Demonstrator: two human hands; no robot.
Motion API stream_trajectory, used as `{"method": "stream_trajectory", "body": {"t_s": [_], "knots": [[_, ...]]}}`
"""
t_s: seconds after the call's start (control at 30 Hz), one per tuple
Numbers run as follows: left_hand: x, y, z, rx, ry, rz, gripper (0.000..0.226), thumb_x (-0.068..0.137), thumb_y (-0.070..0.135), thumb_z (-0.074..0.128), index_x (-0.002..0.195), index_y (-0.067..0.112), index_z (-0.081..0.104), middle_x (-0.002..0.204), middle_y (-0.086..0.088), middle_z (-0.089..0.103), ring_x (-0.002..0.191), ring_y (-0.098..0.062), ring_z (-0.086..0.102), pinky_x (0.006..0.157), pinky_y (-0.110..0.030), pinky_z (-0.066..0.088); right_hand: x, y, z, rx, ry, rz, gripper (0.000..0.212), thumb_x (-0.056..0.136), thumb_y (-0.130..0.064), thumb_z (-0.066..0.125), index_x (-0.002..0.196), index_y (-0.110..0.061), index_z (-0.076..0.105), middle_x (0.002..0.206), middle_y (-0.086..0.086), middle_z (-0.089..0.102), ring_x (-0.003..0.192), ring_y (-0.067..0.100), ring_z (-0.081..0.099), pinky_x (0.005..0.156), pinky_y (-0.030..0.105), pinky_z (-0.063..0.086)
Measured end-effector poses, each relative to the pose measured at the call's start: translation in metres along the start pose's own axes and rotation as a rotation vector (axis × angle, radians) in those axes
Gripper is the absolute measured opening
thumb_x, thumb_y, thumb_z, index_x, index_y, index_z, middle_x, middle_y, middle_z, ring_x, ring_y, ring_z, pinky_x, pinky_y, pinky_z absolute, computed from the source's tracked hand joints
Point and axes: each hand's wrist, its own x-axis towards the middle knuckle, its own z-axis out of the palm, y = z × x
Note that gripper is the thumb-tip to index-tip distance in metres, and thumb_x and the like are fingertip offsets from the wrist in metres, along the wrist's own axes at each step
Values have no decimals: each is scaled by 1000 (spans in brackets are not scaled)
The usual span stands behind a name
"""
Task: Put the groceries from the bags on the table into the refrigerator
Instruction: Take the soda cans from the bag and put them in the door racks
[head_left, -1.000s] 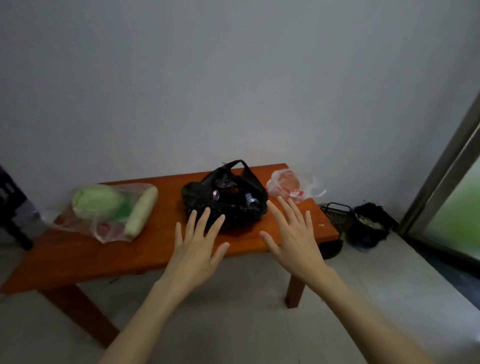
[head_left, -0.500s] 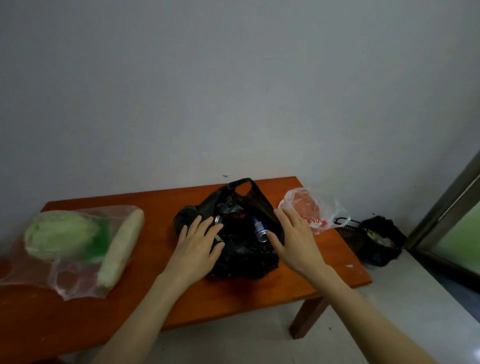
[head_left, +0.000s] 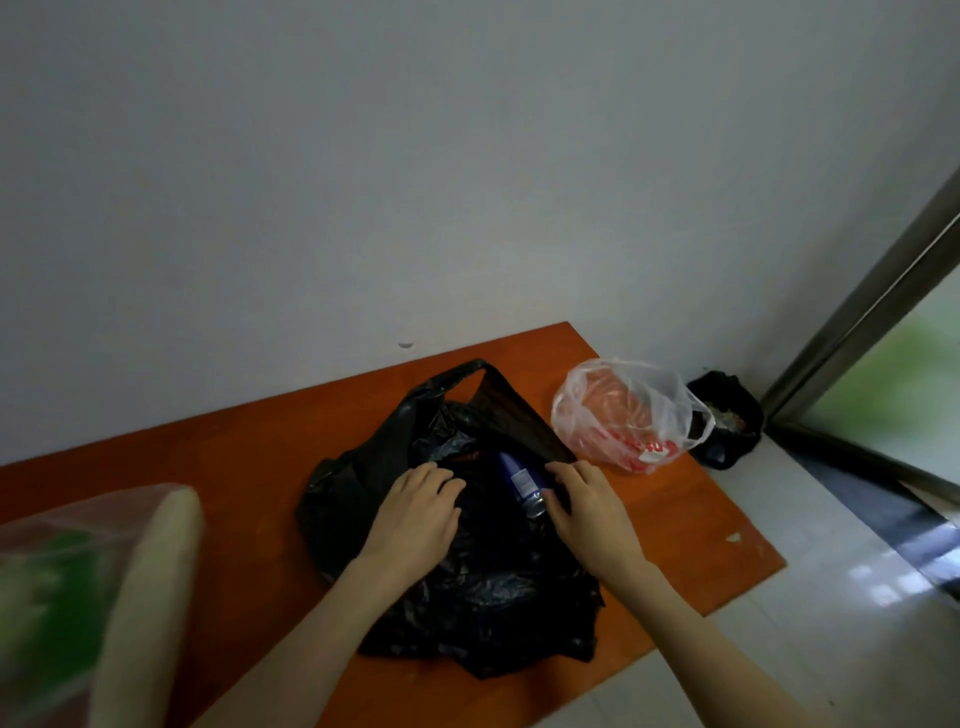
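Observation:
A black plastic bag (head_left: 483, 597) lies in the middle of the orange table (head_left: 234, 467), its mouth towards the wall. A blue drink can (head_left: 521, 480) shows inside the opening. My left hand (head_left: 415, 519) is on the left edge of the opening with its fingers curled into the plastic. My right hand (head_left: 589, 512) grips the right edge, its fingertips right beside the can. The rest of the bag's contents are hidden by dark plastic.
A clear bag with something red (head_left: 623, 415) sits at the table's far right corner. A clear bag with a green cabbage and a long white vegetable (head_left: 140, 597) fills the lower left. A black bin (head_left: 727, 415) stands on the floor by a glass door (head_left: 893, 374).
I have come closer to the table. Both hands moved from hovering spread open over the black bag down onto its opening, and their fingers have curled into the plastic.

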Motion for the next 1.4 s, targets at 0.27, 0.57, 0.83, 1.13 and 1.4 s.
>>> {"method": "stream_trajectory", "body": {"t_s": [0.27,0.57,0.83,1.13,1.4], "knots": [[46,-56,22,132,-192,-13,44,98,26,43,141,17,37,144,-1,37,138,-20,24,117,-42,8,31,23,43,-3,-92,32,30,84,-16,67,110,-2,61,95,12,59,86,31,59,67,38,51],[76,-87,52,273,-365,-128,67,90,37,55,145,15,23,147,-2,32,136,-21,28,115,-38,16,57,40,74,-202,-402,162,55,86,-38,62,127,-5,46,119,15,52,109,34,53,89,39,45],[91,-100,68,360,-415,-151,72,86,28,60,144,15,21,149,-2,28,137,-20,26,113,-39,16,72,38,93,-205,-528,313,69,87,-52,54,133,-6,32,125,13,55,112,29,55,86,32,44],[82,-101,71,279,-337,-141,66,80,46,60,135,14,40,127,-1,55,118,-22,50,106,-43,24,65,33,88,-164,-488,364,63,88,-42,58,133,-7,33,126,14,53,111,30,56,78,35,48],[64,-98,53,-33,-92,-192,85,63,73,48,127,17,51,121,2,61,118,-19,52,109,-43,22,51,5,74,-51,-372,248,68,86,-37,60,142,-18,26,134,11,29,105,31,54,70,31,48]]}}
